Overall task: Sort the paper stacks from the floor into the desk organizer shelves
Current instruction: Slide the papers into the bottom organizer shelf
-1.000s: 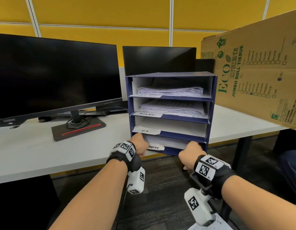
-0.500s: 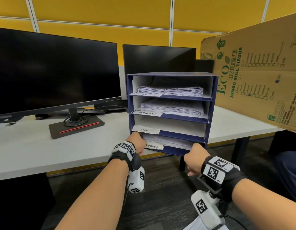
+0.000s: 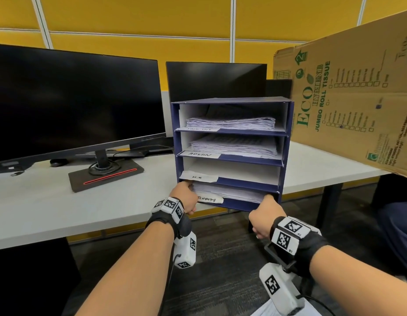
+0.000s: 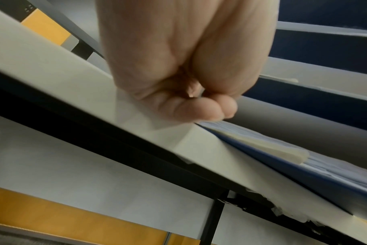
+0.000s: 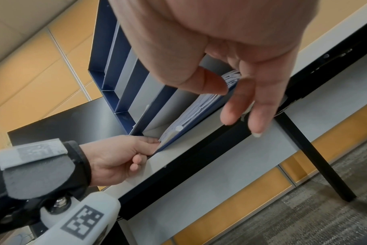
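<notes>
The blue desk organizer [image 3: 287,142] stands at the desk's front edge with four shelves. Paper stacks fill its top two shelves, and the third, labelled H.R, shows only a white liner. Another paper stack [image 3: 230,192] lies in the bottom shelf. My left hand [image 3: 186,197] is curled at that shelf's left front corner. Its thumb and forefinger pinch the stack's left end [image 5: 170,134], and the other fingers [image 4: 199,107] are tucked by the desk edge. My right hand [image 3: 264,215] is just in front of the shelf's right end. Its fingers [image 5: 235,106] are loosely straight and hold nothing.
Two dark monitors [image 3: 72,103] [image 3: 216,80] stand behind and to the left on the white desk [image 3: 61,208]. A big cardboard box [image 3: 348,106] looms at the right. Below are grey carpet [image 3: 220,258], a black desk leg [image 5: 316,159] and white paper [image 3: 262,312] at the bottom edge.
My right hand has let go of the stack's right end and drawn back down and to the right. My left hand has stayed at the left corner.
</notes>
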Motion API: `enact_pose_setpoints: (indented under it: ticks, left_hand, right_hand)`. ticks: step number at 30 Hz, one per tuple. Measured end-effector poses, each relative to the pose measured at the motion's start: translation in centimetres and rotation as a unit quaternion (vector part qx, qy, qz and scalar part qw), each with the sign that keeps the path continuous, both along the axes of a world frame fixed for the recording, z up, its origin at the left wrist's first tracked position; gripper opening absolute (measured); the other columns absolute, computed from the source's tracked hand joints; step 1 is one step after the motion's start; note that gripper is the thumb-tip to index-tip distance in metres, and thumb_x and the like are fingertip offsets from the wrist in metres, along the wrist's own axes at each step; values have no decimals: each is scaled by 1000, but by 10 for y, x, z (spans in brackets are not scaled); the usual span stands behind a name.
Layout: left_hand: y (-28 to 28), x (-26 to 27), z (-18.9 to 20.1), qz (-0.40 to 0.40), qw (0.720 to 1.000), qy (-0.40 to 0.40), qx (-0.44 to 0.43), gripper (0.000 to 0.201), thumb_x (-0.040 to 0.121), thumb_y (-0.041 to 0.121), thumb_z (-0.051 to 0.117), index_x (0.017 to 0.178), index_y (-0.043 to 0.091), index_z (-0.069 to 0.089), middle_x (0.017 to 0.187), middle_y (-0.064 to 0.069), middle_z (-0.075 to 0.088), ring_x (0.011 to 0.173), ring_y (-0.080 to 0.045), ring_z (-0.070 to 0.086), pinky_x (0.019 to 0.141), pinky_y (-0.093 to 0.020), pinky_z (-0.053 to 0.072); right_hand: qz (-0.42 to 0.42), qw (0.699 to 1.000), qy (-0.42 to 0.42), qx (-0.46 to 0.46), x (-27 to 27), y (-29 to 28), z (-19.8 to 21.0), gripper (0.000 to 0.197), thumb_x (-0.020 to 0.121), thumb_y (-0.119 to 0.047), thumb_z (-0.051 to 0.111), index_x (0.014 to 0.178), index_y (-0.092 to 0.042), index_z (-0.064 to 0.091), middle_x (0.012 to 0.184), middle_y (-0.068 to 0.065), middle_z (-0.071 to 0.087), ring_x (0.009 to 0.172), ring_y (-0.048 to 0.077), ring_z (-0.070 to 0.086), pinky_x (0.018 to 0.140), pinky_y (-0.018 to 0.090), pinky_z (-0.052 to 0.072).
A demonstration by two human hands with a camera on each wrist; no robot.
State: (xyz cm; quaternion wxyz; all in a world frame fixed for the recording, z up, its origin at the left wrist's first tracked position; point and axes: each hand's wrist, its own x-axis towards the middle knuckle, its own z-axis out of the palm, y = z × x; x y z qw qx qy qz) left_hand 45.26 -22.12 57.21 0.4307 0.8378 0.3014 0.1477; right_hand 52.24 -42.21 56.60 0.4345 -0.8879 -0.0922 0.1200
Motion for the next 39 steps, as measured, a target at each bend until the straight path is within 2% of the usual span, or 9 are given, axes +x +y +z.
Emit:
enact_pose_setpoints:
  ticks: [7,9,11,14,19,24,28,34,39]
  left_hand:
    - [-3,-4,2,17,999,8,42,51,92,-1,39,140,14,44,127,-15,59,49,-24,60,48,-31,53]
    - [-5,-9,6,19,998,28,55,50,92,1,43,141,13,42,121,-19,64,53,-26,64,52,-34,57]
    - [-8,-19,9,36,995,38,88,47,92,2,48,138,13,47,121,-15,65,60,-28,67,56,-35,59]
    - [-5,-36,6,49,981,37,187,34,91,10,55,123,19,63,123,-4,66,84,-30,69,77,-39,60]
    - [-1,-55,6,58,973,49,216,18,93,23,60,103,24,75,109,-1,71,85,-23,67,84,-34,57]
    - [0,-57,6,54,965,65,248,26,96,27,55,116,24,71,121,-1,67,106,-21,61,93,-31,48]
    - [2,-57,8,42,954,98,282,30,99,28,50,124,29,66,126,-1,65,110,-24,60,92,-31,47]
    - [4,-49,12,5,929,166,330,30,98,22,46,112,28,71,111,0,69,97,-24,63,81,-32,51]
    - [-3,-50,19,-15,906,233,354,40,94,14,46,127,30,62,117,-4,65,101,-27,62,80,-32,49]
  right_hand:
    - [29,999,-27,-35,-11,-8,6,39,82,-9,53,117,-8,34,109,18,57,95,35,64,83,45,56]
    - [40,995,-53,-76,-18,-11,13,46,84,-11,55,124,-7,34,114,17,57,98,33,62,83,39,54]
    - [58,985,-103,-123,-25,-14,20,49,86,-16,56,129,-7,35,120,16,55,103,32,59,83,35,50]
    - [100,971,-156,-153,-34,-14,29,36,87,-23,55,121,-14,47,116,10,58,102,27,59,88,36,51]
    - [219,941,-220,-136,-38,3,21,27,90,-21,53,115,-24,64,115,2,66,101,22,63,90,37,53]
    - [263,898,-301,-185,-32,23,15,26,95,-30,50,118,-25,60,120,2,58,108,25,58,89,40,50]
    - [250,896,-311,-195,-24,35,11,24,97,-29,46,112,-23,63,116,3,55,102,25,59,81,36,50]
    - [254,877,-341,-223,-21,41,8,18,90,-13,50,93,-19,67,105,4,52,89,27,61,76,37,53]
    - [277,872,-324,-240,-24,37,8,20,88,-14,52,103,-18,64,112,3,47,90,27,60,79,40,54]
